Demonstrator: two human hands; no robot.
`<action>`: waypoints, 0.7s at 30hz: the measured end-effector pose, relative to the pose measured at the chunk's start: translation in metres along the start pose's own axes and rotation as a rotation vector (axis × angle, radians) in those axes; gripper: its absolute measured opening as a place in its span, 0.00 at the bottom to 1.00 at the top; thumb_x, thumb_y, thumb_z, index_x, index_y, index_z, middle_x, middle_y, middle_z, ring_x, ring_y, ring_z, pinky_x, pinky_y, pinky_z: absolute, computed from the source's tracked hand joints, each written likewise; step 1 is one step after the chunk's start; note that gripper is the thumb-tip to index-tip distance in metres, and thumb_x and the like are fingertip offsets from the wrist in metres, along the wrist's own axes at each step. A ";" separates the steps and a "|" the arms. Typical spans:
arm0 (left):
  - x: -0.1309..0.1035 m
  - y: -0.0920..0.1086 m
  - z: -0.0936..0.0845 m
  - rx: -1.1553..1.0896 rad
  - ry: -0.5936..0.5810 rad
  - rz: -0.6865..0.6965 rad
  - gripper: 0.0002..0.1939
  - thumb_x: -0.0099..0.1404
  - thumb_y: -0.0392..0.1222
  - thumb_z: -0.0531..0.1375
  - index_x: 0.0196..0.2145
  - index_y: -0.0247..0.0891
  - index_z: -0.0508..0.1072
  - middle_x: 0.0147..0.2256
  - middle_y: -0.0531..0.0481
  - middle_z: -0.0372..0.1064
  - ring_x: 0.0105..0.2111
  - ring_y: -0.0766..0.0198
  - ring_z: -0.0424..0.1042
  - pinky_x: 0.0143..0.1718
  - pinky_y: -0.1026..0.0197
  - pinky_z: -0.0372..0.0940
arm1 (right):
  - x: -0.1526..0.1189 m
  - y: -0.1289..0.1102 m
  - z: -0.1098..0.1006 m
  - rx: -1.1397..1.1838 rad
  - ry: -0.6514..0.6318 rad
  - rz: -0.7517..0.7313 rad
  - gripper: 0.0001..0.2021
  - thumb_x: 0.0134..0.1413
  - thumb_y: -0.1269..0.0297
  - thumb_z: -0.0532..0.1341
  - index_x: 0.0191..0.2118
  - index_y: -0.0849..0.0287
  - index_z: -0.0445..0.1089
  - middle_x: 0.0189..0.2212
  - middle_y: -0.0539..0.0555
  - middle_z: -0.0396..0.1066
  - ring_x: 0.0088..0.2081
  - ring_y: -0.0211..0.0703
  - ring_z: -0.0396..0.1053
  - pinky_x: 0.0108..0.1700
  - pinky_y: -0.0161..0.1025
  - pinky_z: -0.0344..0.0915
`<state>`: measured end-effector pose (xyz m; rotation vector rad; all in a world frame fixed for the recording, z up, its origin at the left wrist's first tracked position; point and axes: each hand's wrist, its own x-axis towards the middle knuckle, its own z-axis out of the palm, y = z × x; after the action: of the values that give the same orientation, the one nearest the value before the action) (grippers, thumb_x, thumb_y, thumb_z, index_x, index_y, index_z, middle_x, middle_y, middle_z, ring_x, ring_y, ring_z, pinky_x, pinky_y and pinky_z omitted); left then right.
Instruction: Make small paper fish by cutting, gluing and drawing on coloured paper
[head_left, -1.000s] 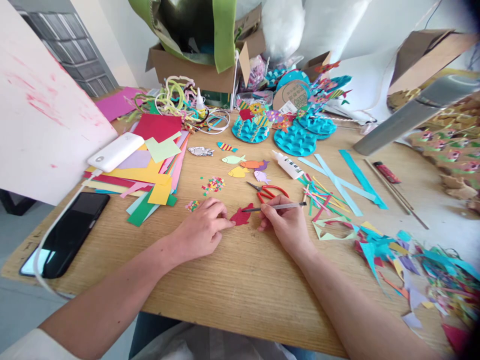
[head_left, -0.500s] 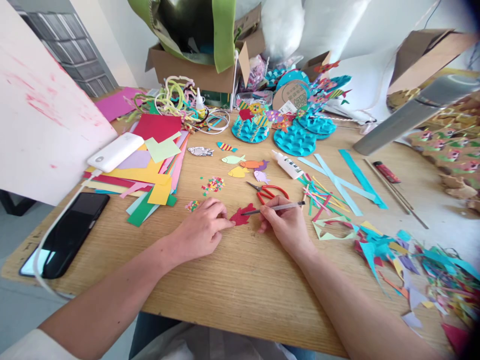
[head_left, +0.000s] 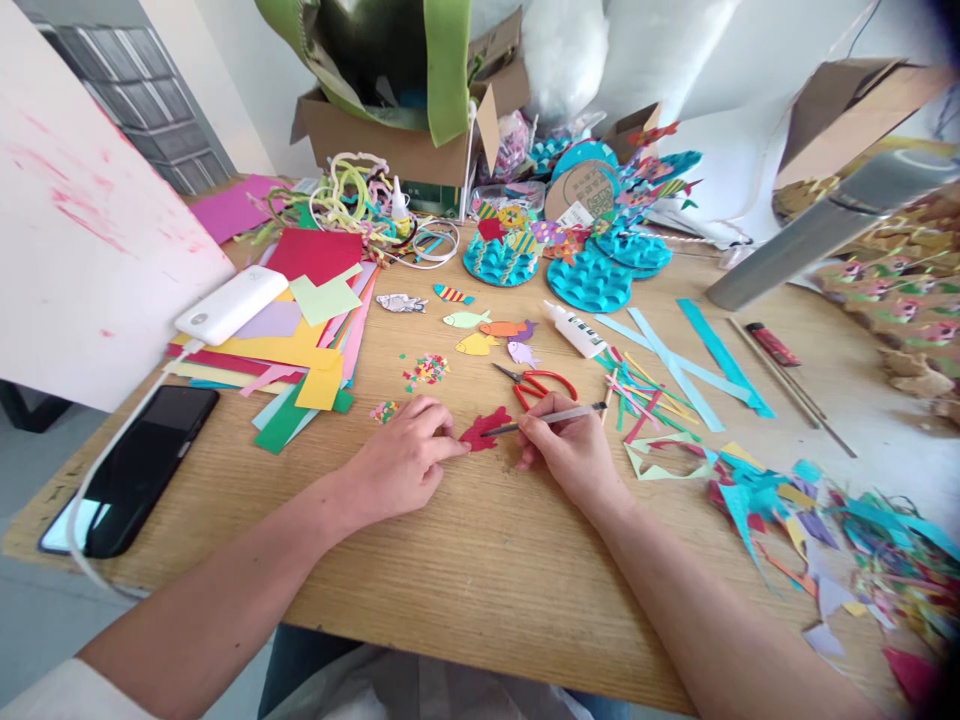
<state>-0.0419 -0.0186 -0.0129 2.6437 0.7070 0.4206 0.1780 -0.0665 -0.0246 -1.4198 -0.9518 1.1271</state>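
Note:
A red paper fish (head_left: 486, 428) lies flat on the wooden table, between my two hands. My left hand (head_left: 409, 455) rests at its left, a fingertip touching its edge and the other fingers curled, with no object visible in them. My right hand (head_left: 564, 440) is closed around a grey pen (head_left: 566, 413), whose dark tip is over the fish. Red-handled scissors (head_left: 541, 385) lie just beyond the right hand. Further back are a yellow paper fish (head_left: 477, 344), an orange one (head_left: 502, 328) and a small heap of confetti (head_left: 429, 370).
On the left are a phone (head_left: 139, 470), a white power bank (head_left: 231, 302) with its cable and stacked coloured paper (head_left: 315, 255). A glue bottle (head_left: 576, 330) and paper strips lie behind the right hand. Paper scraps (head_left: 757, 490) and a grey bottle (head_left: 795, 240) are at the right.
The pen and my right hand have shifted very slightly to the left. My left hand stays where it was, at the edge of the red fish.

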 end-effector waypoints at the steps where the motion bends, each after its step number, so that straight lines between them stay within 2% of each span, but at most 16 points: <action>1: 0.000 0.000 0.000 -0.001 0.000 0.001 0.24 0.57 0.22 0.54 0.46 0.36 0.79 0.40 0.44 0.67 0.48 0.55 0.62 0.51 0.50 0.64 | 0.000 -0.001 0.000 -0.002 0.001 -0.003 0.12 0.42 0.61 0.68 0.24 0.56 0.63 0.15 0.46 0.69 0.13 0.37 0.67 0.14 0.32 0.64; 21: 0.001 0.001 -0.001 0.006 -0.008 -0.002 0.23 0.57 0.22 0.54 0.45 0.37 0.79 0.40 0.44 0.68 0.48 0.56 0.63 0.51 0.50 0.65 | -0.002 -0.005 0.002 -0.007 -0.030 0.022 0.14 0.41 0.57 0.69 0.24 0.56 0.63 0.15 0.46 0.69 0.13 0.36 0.66 0.14 0.31 0.64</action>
<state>-0.0411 -0.0187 -0.0115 2.6485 0.7101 0.4079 0.1759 -0.0678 -0.0197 -1.4259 -0.9642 1.1646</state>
